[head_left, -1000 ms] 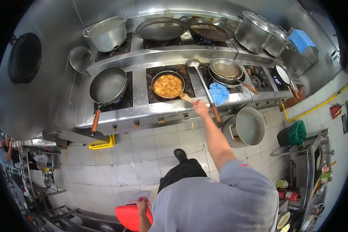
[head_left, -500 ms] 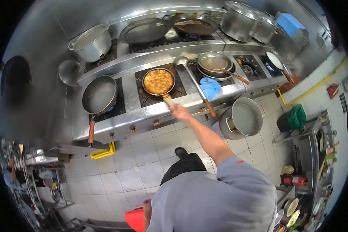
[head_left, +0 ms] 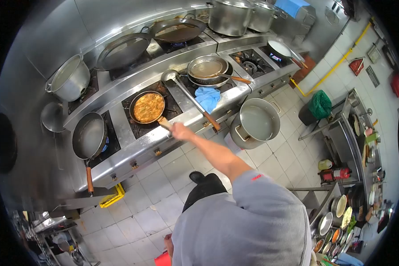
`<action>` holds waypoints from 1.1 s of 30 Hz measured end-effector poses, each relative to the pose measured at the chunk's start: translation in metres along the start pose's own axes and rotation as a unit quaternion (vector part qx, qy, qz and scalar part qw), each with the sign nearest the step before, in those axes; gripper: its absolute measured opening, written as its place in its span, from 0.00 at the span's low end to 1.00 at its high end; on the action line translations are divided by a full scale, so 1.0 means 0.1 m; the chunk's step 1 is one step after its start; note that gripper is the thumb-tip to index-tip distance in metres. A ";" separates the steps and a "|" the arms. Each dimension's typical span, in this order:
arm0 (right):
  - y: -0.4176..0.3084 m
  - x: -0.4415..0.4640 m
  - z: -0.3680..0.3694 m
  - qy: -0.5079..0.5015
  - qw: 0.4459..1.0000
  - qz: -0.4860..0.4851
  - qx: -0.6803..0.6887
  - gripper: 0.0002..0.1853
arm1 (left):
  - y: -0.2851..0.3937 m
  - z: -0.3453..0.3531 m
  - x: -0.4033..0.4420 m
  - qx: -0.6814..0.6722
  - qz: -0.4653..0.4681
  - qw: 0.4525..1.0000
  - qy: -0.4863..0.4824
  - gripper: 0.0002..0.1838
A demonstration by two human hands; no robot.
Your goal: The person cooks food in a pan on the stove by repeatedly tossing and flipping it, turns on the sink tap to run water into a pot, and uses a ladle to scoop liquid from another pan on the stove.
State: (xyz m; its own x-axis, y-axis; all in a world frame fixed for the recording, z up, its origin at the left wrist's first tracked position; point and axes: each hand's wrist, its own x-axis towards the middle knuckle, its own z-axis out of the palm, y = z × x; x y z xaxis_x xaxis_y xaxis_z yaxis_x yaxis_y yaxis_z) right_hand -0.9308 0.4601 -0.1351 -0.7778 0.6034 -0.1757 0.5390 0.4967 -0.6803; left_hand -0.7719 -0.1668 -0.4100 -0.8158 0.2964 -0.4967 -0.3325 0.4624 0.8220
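Note:
My right hand point(head_left: 180, 131) is closed around the pale wooden handle of a small frying pan point(head_left: 131, 116). In the pan lies a round golden-brown omelette-like food point(head_left: 148, 107), and the pan is over a front burner. My left hand point(head_left: 168, 246) is low at the bottom, partly hidden by my body, with curled fingers at a red object point(head_left: 162, 259) that I see only in part. A long ladle point(head_left: 188, 94) with a wooden handle lies right of the pan, beside a blue cloth point(head_left: 207, 98).
An empty-looking pan point(head_left: 89, 135) is over a lit burner at left. Stacked pans point(head_left: 207, 67) stand at right, woks point(head_left: 124, 49) and a pot point(head_left: 69, 79) behind. A large pot point(head_left: 255, 122) stands before the stove. Several food containers point(head_left: 326, 224) are at lower right.
The view has shifted and turned, so the stove appears further left. My right hand still grips the frying pan. The red object shows less beside my left hand.

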 end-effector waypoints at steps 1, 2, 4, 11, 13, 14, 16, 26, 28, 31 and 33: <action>0.20 0.12 -0.16 0.049 0.997 -0.007 -0.054 0.12 | 1.08 0.11 -0.34 0.024 -0.072 0.997 -0.004 0.12; 0.26 0.18 -0.43 0.025 0.997 0.005 -0.069 0.13 | 1.23 0.13 -0.35 0.022 -0.072 0.997 -0.005 0.12; 0.15 0.12 -0.61 0.063 0.996 0.046 -0.045 0.13 | 1.38 0.11 -0.40 0.040 -0.071 0.997 0.002 0.12; 0.02 0.15 0.21 -0.092 0.991 -0.072 0.058 0.14 | 1.79 0.28 -0.60 0.063 -0.081 0.994 0.048 0.10; 0.09 0.21 -0.31 -0.052 0.985 -0.109 -0.124 0.13 | 1.97 0.27 -0.65 0.001 -0.104 0.994 0.030 0.08; 0.24 0.34 -0.45 0.016 0.991 -0.079 -0.110 0.13 | 1.87 0.28 -0.65 -0.053 -0.105 0.993 0.034 0.06; 0.26 0.41 -0.41 0.073 0.991 -0.054 -0.096 0.12 | 1.77 0.32 -0.71 -0.054 -0.103 0.992 0.053 0.06; 0.14 0.20 -0.36 0.034 0.993 -0.062 -0.091 0.14 | 0.97 0.47 -0.83 -0.057 -0.115 0.986 0.106 0.07; 0.11 0.28 -0.56 0.068 0.994 -0.042 -0.077 0.14 | 0.72 0.51 -0.88 -0.067 -0.118 0.985 0.108 0.06; 0.17 0.32 -0.14 0.078 0.992 -0.082 -0.052 0.15 | 0.63 0.52 -0.89 -0.123 -0.126 0.979 0.100 0.06; 0.04 0.27 0.29 0.039 0.994 -0.096 -0.016 0.16 | 1.05 0.50 -0.97 -0.041 -0.140 0.983 0.110 0.06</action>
State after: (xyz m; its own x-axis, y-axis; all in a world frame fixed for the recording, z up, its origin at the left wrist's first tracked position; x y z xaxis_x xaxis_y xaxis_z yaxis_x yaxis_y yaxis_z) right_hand -0.9593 0.4598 -0.1631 -0.8410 0.5409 0.0111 0.3942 0.6268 -0.6722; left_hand -0.7038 -0.1048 -0.2893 -0.7668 -0.0247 -0.6415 -0.5880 0.4280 0.6864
